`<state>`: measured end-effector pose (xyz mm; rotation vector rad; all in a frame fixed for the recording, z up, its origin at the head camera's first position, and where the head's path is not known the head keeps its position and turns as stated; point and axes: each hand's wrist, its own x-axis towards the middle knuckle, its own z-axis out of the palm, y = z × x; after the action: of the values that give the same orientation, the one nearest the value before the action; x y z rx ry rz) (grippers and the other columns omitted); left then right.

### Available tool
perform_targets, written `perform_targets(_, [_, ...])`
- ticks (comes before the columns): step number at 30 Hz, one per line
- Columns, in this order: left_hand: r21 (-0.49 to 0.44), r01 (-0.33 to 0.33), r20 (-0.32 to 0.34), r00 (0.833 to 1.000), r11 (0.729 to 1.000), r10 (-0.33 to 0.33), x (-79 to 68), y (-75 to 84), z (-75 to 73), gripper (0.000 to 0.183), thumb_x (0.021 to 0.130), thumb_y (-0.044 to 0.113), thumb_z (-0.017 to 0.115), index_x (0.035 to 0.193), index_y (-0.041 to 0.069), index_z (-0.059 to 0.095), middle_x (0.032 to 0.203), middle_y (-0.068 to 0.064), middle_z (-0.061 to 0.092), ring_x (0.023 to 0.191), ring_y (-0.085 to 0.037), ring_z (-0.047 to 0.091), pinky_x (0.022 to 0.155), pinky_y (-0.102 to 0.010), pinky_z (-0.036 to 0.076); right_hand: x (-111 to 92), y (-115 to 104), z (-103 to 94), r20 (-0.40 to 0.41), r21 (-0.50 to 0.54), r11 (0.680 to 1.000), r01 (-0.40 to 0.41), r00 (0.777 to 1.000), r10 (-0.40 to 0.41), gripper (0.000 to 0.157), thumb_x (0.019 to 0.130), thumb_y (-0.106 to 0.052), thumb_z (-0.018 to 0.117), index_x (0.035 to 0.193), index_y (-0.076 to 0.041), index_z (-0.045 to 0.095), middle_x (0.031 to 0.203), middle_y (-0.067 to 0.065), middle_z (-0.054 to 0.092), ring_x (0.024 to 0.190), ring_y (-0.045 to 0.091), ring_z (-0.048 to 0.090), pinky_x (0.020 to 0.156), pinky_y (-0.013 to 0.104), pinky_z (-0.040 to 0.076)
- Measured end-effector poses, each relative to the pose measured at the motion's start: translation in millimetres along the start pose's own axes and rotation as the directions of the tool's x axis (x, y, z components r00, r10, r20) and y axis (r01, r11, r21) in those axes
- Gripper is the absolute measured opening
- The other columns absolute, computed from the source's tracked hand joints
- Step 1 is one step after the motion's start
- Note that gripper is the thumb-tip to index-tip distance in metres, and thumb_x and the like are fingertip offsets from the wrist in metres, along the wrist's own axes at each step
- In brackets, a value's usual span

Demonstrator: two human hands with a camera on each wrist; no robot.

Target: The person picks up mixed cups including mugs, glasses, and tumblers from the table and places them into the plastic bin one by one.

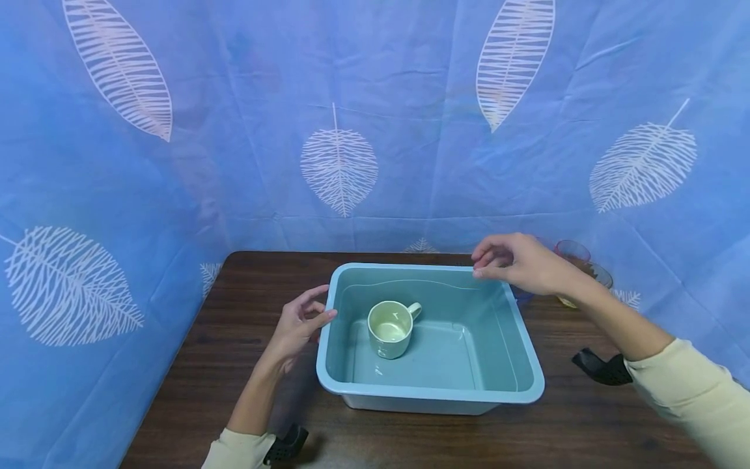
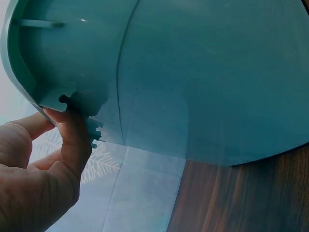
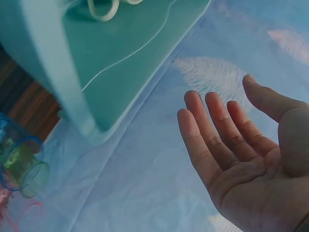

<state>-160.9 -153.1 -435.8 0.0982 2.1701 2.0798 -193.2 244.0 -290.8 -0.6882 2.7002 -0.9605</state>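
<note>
A pale blue-green plastic basin [image 1: 436, 393] stands on the wooden table, and a light green mug [image 1: 389, 329] sits upright inside it, toward the left. At the basin's left rim, my left hand [image 1: 299, 326] pinches the edge; the left wrist view shows the fingers of this left hand [image 2: 53, 159] bent against the rim's underside. My right hand [image 1: 524, 262] is raised over the far right corner of the basin. In the right wrist view, the right hand [image 3: 241, 159] has its fingers extended, palm showing, and holds nothing.
Several coloured clear glasses [image 3: 21, 164] stand to the right of the basin, partly hidden behind my right forearm in the head view. A blue cloth [image 1: 410, 78] with white leaf prints hangs behind the dark wooden table [image 1: 246, 286].
</note>
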Motion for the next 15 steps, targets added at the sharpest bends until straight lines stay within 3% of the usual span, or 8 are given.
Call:
perform_targets(6, [0.001,0.004,0.003,1.000,1.000,-0.004,-0.5,-0.1,-0.9,0.058,0.097,0.008,0.074,0.149,0.002,0.050,0.101,-0.025,0.069,0.073,-0.019,0.066,0.057,-0.028,0.054,-4.5,17.0,-5.0,-0.060,-0.051,0.999,-0.015,0.998,0.012,0.020,0.099,-0.012,0.072,0.115,-0.001,0.067,0.102,0.004,0.073,0.095,0.024,0.071,0.078,0.029,0.057])
perform_targets(12, [-0.005,0.008,0.006,1.000,1.000,-0.008,-0.3,0.3,-1.2,0.059,0.096,0.008,0.073,0.150,0.002,0.049,0.099,-0.022,0.069,0.068,-0.016,0.064,0.056,-0.027,0.052,-8.2,34.1,-10.7,-0.105,-0.073,0.997,-0.035,0.994,0.027,0.021,0.098,-0.011,0.073,0.113,0.001,0.067,0.101,0.009,0.074,0.085,0.021,0.070,0.066,0.029,0.057])
perform_targets(15, [-0.011,0.008,0.008,1.000,1.000,-0.008,0.0,0.3,-1.2,0.059,0.097,0.007,0.073,0.150,0.001,0.049,0.098,-0.021,0.069,0.068,-0.014,0.064,0.056,-0.027,0.052,-10.0,42.4,-12.9,-0.124,-0.095,0.994,-0.050,0.992,0.038,0.020,0.097,-0.011,0.073,0.112,0.002,0.067,0.101,0.010,0.073,0.088,0.024,0.072,0.072,0.034,0.059])
